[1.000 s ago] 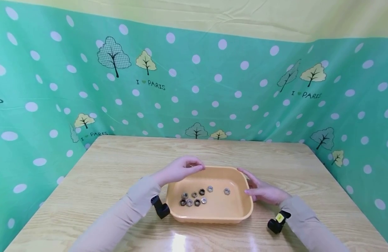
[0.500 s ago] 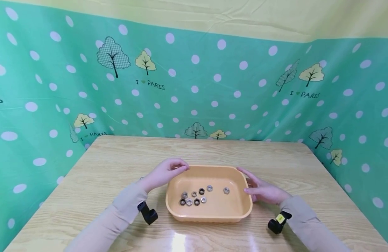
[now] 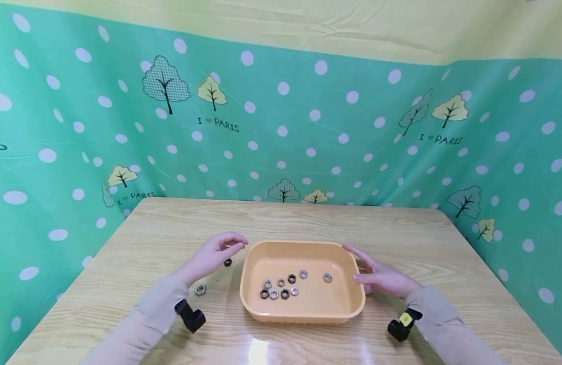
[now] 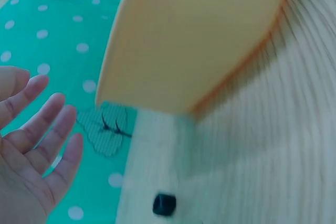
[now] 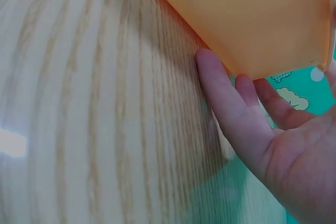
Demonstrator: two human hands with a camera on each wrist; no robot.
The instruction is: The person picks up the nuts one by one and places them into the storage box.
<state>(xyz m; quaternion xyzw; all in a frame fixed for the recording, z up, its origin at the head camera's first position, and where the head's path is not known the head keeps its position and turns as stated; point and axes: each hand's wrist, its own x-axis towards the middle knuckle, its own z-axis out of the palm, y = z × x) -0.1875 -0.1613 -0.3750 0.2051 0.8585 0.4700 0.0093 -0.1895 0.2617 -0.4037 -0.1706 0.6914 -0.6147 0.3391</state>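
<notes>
An orange tray [image 3: 303,317] on the table holds several metal nuts, mostly grouped at its left, with one silver nut [image 3: 328,277] farther right. My left hand [image 3: 211,257] hovers left of the tray, its fingers loosely bent; in the left wrist view the hand [image 4: 39,150] shows nothing in its grasp. Beneath it a dark nut [image 3: 228,262] lies on the table, also seen as a dark nut [image 4: 164,204] in the left wrist view. At the tray's right end my right hand [image 3: 383,276] grips the wall, the fingers of that hand [image 5: 283,140] against the outside.
A silver nut [image 3: 200,290] lies on the wooden table [image 3: 171,223] beside my left wrist. Behind the table hangs a green dotted cloth [image 3: 262,116]. Each wrist carries a black camera.
My left hand has moved left, from over the tray's back left rim to outside the tray, uncovering two nuts on the table. My right hand has stayed at the tray.
</notes>
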